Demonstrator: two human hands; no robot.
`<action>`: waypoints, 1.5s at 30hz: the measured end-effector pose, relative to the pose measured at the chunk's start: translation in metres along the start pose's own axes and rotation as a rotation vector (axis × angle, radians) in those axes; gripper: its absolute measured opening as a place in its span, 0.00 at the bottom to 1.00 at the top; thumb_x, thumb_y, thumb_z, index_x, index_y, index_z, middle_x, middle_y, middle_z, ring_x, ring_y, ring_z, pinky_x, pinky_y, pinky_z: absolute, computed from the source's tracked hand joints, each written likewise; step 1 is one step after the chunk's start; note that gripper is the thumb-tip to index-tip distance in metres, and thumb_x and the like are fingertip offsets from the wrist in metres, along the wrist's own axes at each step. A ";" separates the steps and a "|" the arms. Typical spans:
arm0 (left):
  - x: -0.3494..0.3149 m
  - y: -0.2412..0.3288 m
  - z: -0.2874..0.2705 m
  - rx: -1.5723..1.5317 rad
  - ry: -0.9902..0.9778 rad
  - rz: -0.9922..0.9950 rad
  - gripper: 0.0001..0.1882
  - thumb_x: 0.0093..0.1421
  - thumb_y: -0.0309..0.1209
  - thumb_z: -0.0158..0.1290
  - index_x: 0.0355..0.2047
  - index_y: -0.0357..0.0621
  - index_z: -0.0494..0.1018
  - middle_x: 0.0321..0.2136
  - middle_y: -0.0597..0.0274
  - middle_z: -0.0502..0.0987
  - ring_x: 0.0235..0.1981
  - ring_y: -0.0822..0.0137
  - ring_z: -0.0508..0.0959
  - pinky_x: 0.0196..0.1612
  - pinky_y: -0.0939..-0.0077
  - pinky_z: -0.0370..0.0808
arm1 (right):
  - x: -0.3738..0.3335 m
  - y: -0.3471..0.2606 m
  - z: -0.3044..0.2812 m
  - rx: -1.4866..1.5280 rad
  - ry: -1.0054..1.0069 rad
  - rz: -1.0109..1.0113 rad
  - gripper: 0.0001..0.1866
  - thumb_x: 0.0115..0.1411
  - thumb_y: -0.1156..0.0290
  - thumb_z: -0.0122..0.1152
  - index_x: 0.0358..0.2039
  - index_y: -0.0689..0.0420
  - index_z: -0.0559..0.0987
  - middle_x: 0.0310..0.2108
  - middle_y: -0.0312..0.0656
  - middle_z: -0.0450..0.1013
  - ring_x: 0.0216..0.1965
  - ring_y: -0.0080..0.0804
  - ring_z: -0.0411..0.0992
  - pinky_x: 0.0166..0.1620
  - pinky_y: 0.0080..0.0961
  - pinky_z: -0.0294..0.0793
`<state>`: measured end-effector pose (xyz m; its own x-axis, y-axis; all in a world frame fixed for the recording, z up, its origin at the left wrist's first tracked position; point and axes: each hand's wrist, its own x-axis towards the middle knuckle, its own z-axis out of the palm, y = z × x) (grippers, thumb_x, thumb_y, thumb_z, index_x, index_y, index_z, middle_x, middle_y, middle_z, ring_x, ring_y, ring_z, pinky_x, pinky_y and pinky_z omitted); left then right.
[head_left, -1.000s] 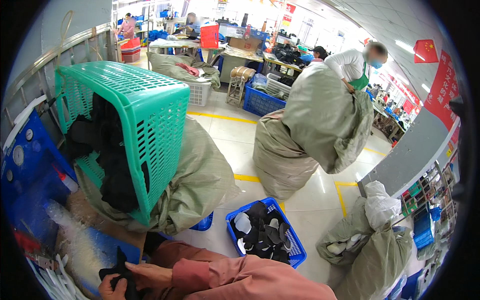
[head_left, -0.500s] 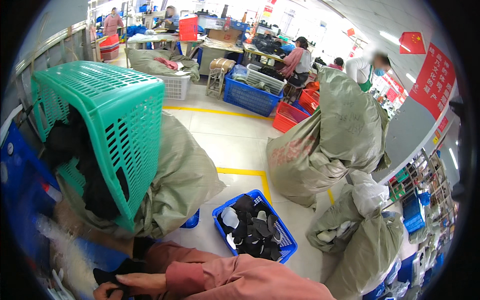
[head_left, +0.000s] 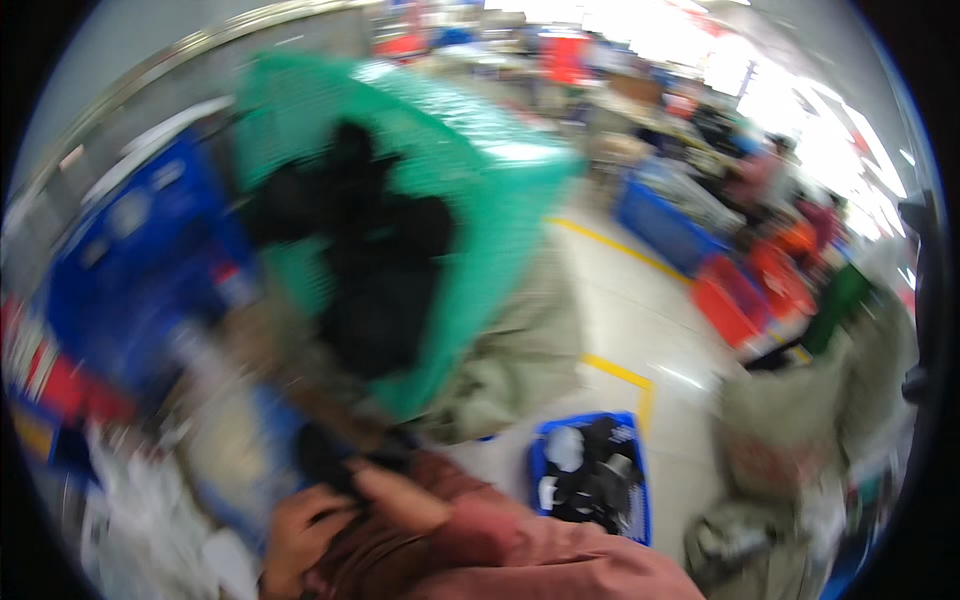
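Note:
Motion blurs the view. Low in the picture, my left hand point(head_left: 300, 535) is closed, its fingers curled in beside the right hand. My right hand point(head_left: 400, 496), in a pink sleeve, reaches in from the right and grips a flat black piece point(head_left: 322, 460), which looks like fabric or a shoe part. Both hands appear to share this piece; the smear hides the exact fingertip contact. Ahead of them, a green plastic basket point(head_left: 510, 215) lies on its side with black pieces point(head_left: 385, 270) spilling from its open mouth. It rests on a woven sack point(head_left: 525, 350).
A blue basket point(head_left: 641, 500) of black and white pieces stands on the floor to the right. Bulging sacks point(head_left: 785, 420) are farther right. Red crates point(head_left: 728, 305) and a blue crate point(head_left: 660, 220) stand beyond. Blue panel point(head_left: 150, 250) and white plastic bags point(head_left: 150, 520) are at left.
The whole view has swung left, so the green basket and blue floor basket sit farther right in the picture. Both hands still are at the black piece.

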<state>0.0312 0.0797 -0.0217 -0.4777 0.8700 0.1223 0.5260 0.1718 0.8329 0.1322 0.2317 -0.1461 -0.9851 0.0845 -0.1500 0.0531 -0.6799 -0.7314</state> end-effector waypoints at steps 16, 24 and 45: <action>-0.035 -0.015 -0.002 -0.375 -0.028 -0.030 0.10 0.63 0.27 0.62 0.42 0.36 0.81 0.35 0.56 0.82 0.36 0.61 0.82 0.40 0.70 0.76 | -0.003 -0.040 0.041 -0.040 -0.229 0.313 0.46 0.70 0.30 0.32 0.68 0.60 0.64 0.65 0.44 0.65 0.64 0.39 0.65 0.65 0.37 0.67; -0.015 -0.015 -0.004 -0.348 -0.052 0.019 0.09 0.62 0.28 0.61 0.42 0.39 0.83 0.36 0.53 0.82 0.39 0.54 0.81 0.44 0.67 0.76 | 0.030 0.017 0.003 0.329 -0.212 0.249 0.49 0.65 0.26 0.42 0.65 0.61 0.68 0.60 0.46 0.70 0.60 0.38 0.70 0.61 0.33 0.71; -0.023 -0.014 0.032 0.466 0.681 0.123 0.15 0.52 0.19 0.61 0.42 0.40 0.82 0.33 0.59 0.79 0.31 0.58 0.80 0.33 0.67 0.78 | 0.116 -0.026 0.087 0.689 -0.231 0.264 0.48 0.65 0.25 0.37 0.68 0.55 0.68 0.63 0.45 0.70 0.58 0.42 0.72 0.63 0.38 0.70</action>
<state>0.0573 0.0716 -0.0533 -0.6402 0.4507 0.6220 0.7679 0.3980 0.5019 0.0023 0.1957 -0.0862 -0.9671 -0.2462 -0.0640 0.2517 -0.9626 -0.1006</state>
